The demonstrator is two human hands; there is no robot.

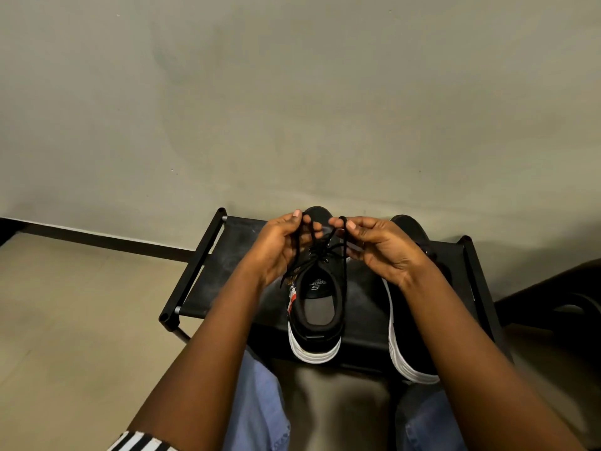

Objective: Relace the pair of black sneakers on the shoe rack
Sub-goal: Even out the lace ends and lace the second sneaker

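Observation:
Two black sneakers with white soles stand on the black shoe rack (364, 307), toes toward the wall. The left sneaker (317, 323) sits in the middle, its opening facing me, with a black lace (311, 239) running through its eyelets. My left hand (279, 245) pinches one lace end above the tongue. My right hand (374, 245) pinches the other lace end close beside it. The right sneaker (406, 349) lies mostly hidden under my right forearm.
The rack stands against a plain grey wall (292, 109) on a beige tiled floor (81, 304). My knees in blue jeans (260, 402) are just below the rack's near edge. A dark object (559, 304) sits at the right.

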